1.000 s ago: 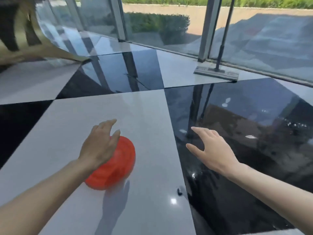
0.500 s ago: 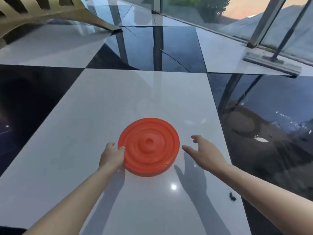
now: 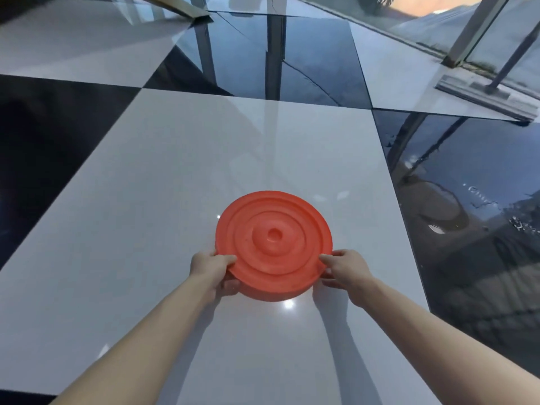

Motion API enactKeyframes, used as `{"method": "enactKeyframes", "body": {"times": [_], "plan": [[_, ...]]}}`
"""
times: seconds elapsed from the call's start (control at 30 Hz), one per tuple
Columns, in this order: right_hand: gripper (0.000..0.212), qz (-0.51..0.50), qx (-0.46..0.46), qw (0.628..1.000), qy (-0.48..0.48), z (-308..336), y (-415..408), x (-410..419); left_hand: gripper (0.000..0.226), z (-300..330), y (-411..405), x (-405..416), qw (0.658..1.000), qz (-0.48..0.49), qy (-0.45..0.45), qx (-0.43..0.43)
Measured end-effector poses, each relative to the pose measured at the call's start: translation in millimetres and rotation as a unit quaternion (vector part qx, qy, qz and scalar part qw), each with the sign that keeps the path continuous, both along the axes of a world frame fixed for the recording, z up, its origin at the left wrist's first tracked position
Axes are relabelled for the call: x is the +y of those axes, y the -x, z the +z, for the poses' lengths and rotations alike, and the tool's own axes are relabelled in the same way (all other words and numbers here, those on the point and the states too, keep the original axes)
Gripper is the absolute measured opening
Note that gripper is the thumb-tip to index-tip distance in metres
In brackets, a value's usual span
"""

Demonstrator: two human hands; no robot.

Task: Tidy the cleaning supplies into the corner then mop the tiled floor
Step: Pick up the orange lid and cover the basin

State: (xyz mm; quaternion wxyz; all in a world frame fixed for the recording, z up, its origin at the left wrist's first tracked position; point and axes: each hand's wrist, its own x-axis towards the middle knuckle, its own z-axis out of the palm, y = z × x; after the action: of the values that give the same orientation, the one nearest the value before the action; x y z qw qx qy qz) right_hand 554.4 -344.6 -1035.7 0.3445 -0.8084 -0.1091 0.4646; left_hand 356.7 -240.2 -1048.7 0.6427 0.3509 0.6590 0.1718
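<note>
Between the hands: red round lid (image 3: pixel 274 244), on white floor tile (image 3: pixel 163 182).
Left hand (image 3: pixel 211 268): grips lid's near-left rim.
Right hand (image 3: pixel 344 268): grips near-right rim.

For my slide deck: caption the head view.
Left hand and right hand grip round ridged orange plastic lid over white floor tile.

Mop handle (image 3: pixel 517 58) cut off by top-right edge; mop head (image 3: pixel 485 96) clipped at right. Fingers of both hands hidden under red lid (image 3: pixel 274 244).

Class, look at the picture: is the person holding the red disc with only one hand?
No. Both the left hand and the right hand grip opposite edges of the red disc above the white floor tile.
</note>
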Motion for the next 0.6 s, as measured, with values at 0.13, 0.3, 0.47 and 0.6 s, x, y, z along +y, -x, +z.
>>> {"method": "enactKeyframes", "body": {"times": [0.13, 0.3, 0.47, 0.6], "plan": [[0.023, -0.024, 0.039, 0.999, -0.018, 19, -14, -7, 0.006, 19, 3, -4, 0.999, -0.038, -0.001, -0.012], [0.044, -0.042, 0.041, 0.998, -0.018, 61, -40, -26, 0.02, 55, -17, -19, 0.992, -0.018, -0.093, -0.084], [0.078, -0.111, 0.173, 0.978, -0.037, 112, -83, -62, 0.024, 99, -51, -41, 0.971, -0.056, -0.187, -0.14], [0.084, -0.132, 0.262, 0.954, -0.069, 149, -124, -93, 0.022, 135, -81, -58, 0.95, -0.097, -0.257, -0.15]]}}
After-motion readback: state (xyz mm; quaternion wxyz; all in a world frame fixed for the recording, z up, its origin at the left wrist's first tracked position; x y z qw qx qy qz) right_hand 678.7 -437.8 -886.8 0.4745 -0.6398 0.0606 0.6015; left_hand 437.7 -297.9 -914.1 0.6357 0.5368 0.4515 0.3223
